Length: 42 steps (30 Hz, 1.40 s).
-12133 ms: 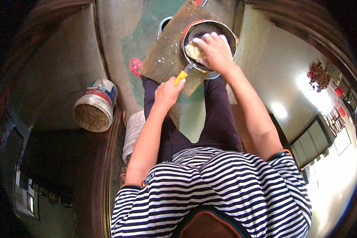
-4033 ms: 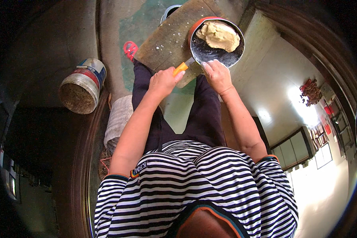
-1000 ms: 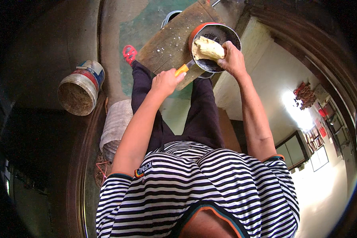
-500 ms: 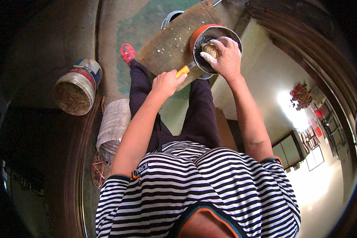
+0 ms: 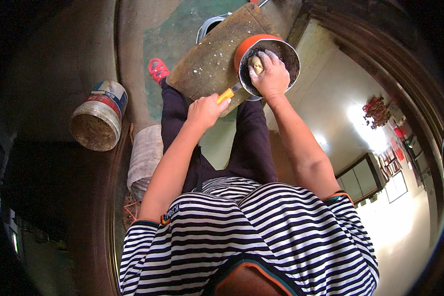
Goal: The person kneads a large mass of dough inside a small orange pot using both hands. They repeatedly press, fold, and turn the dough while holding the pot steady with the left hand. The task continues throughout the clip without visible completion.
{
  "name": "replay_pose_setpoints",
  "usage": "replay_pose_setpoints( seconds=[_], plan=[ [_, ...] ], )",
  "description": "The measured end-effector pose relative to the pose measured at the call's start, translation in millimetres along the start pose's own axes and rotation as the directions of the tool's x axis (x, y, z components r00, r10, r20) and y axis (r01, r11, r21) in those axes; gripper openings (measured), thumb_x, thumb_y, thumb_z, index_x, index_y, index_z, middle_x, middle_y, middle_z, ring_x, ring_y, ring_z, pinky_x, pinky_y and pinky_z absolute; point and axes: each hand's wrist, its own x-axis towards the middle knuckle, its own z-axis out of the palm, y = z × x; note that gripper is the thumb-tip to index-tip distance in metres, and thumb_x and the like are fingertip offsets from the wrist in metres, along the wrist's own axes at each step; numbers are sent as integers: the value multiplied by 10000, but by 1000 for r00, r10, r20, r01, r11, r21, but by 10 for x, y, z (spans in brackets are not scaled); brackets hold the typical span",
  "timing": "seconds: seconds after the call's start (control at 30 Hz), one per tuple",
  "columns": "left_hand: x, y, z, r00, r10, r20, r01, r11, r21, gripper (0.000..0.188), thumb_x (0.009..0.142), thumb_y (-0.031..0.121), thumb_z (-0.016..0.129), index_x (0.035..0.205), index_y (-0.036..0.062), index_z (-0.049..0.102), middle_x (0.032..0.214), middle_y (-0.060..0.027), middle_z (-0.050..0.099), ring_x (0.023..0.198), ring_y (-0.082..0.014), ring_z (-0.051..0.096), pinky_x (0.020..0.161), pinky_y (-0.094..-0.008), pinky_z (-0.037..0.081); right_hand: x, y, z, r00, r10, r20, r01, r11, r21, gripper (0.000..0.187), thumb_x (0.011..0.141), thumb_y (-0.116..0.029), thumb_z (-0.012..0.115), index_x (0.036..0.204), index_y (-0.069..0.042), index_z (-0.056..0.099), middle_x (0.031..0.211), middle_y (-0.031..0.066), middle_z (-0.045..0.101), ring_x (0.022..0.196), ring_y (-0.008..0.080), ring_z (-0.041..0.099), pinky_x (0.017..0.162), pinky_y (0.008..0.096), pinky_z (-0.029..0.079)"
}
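A deep saucepan [image 5: 240, 53], orange outside and blackened inside, is tilted over the right end of a worn wooden board [image 5: 197, 64]. My left hand [image 5: 204, 111] is closed round its yellow handle [image 5: 225, 95]. Inside the pan is my right hand [image 5: 274, 79], its fingers dusted white and curled over a beige, crumpled-looking wad [image 5: 257, 65]. The wad lies against the dark inner surface, on the left side of the pan. Its far side is covered by my fingers, and I cannot tell what it is made of.
White specks dot the board, which lies beyond my knees. Behind it stands a grey-blue bucket [image 5: 208, 28]. My red shoe [image 5: 158, 70] is left of the board. A dirty paint bucket [image 5: 97, 123] and a whitish ribbed container [image 5: 145, 154] are at my left.
My right hand, with the wad, has shifted left and slightly toward me inside the pan. My left hand keeps its hold on the handle. The whole view has moved a little.
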Motion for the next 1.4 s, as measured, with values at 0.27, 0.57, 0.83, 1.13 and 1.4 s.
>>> replay_pose_setpoints(
  seconds=[0.27,0.57,0.83,1.13,1.4],
  plan=[
    [-7,14,-1,1000,4,28,-4,1000,-9,517,923,570,489,977,75,626,877,-237,674,878,-433,643,767,-522,495,108,73,170,986,-94,-138,94,996,-9,488,648,-346,801,1081,-182,649,1097,43,626,928,285,607,819,399,509],
    [13,11,12,1000,5,-9,-5,1000,17,522,914,577,495,944,73,626,845,-242,664,874,-437,636,748,-529,490,258,95,237,1000,-20,-2,20,999,-42,533,627,-403,810,1089,-191,650,1050,33,601,937,285,577,788,412,513],
    [-19,71,-15,997,43,-69,-37,996,82,568,913,607,485,969,61,630,896,-242,671,896,-437,638,764,-527,493,288,275,57,997,74,5,-74,980,187,503,672,-443,801,1073,-173,662,1067,71,633,964,301,628,808,410,526],
    [-66,134,-1,999,-22,-47,25,998,66,581,908,616,473,1034,77,654,970,-234,682,978,-413,640,836,-506,492,-137,290,-299,961,45,-272,102,858,503,547,643,-206,837,1126,-99,605,1179,126,564,1155,323,519,1013,420,417],
    [-47,38,96,998,-21,-61,24,999,47,598,910,635,452,1011,78,645,958,-245,677,969,-426,635,823,-526,486,-104,125,-550,991,-96,-91,101,994,49,350,757,-328,735,954,-83,579,1019,109,621,1031,313,564,887,434,445]
  ],
)
